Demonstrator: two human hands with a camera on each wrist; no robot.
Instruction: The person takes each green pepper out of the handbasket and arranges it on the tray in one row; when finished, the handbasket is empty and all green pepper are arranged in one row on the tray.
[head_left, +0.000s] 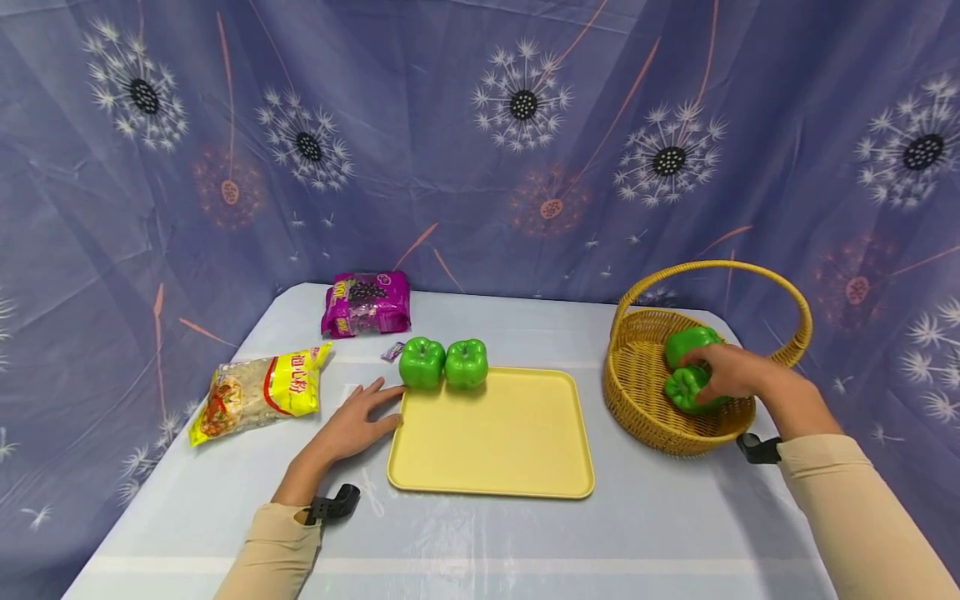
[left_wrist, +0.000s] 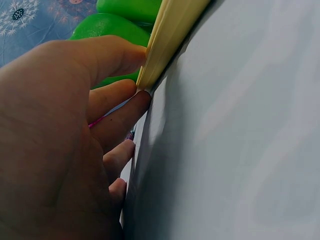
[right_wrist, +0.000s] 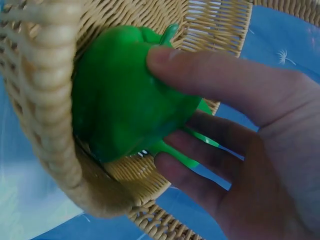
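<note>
Inside the wicker basket, my right hand grips a green bell pepper, the thumb on its top near the stem and the fingers round its side. A second green pepper lies behind it in the basket. My left hand rests at the left edge of the pale yellow tray; its fingers are loosely extended, with thumb and fingertips right at the rim in the left wrist view. Two more green peppers sit side by side at the tray's back left corner.
A yellow noodle packet lies to the left of my left hand. Behind the tray are a purple snack bag and a small purple wrapped piece. The basket's tall handle arches over it. A patterned blue curtain hangs behind the table.
</note>
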